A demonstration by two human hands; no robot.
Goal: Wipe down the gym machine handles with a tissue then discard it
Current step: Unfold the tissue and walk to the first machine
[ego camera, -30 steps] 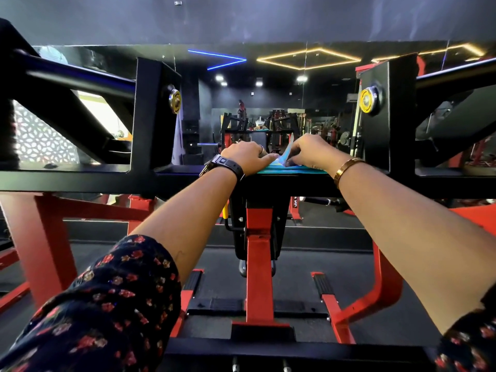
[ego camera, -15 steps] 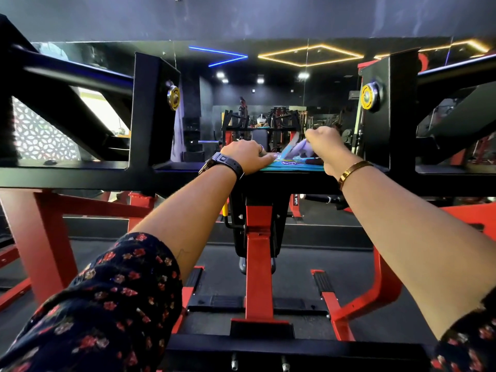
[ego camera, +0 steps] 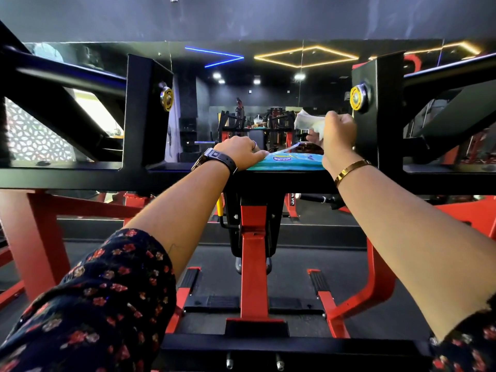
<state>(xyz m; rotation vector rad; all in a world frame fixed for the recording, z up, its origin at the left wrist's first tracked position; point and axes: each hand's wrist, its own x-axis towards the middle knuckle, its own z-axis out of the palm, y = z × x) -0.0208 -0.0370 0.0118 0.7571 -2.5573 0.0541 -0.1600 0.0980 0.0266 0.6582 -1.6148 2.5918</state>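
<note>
A teal pack of wipes (ego camera: 288, 162) lies flat on the black crossbeam (ego camera: 80, 173) of the gym machine, straight ahead. My left hand (ego camera: 241, 151) presses down on the pack's left end, fingers curled over it. My right hand (ego camera: 338, 132) is raised above the pack's right end and pinches a white tissue (ego camera: 308, 122) that sticks out to the left of the fist. The pack's flap stands open beneath the tissue. The machine's handles are not clearly in view.
Two black upright plates with yellow pivot caps (ego camera: 167, 98) (ego camera: 358, 96) flank the pack. Black arms (ego camera: 67, 68) slope away on both sides. A red post (ego camera: 253, 259) and red frame stand below. A mirror wall ahead reflects more machines.
My right hand has lifted from the pack's opening up and to the right, drawing a white tissue out. My left hand has stayed on the pack.
</note>
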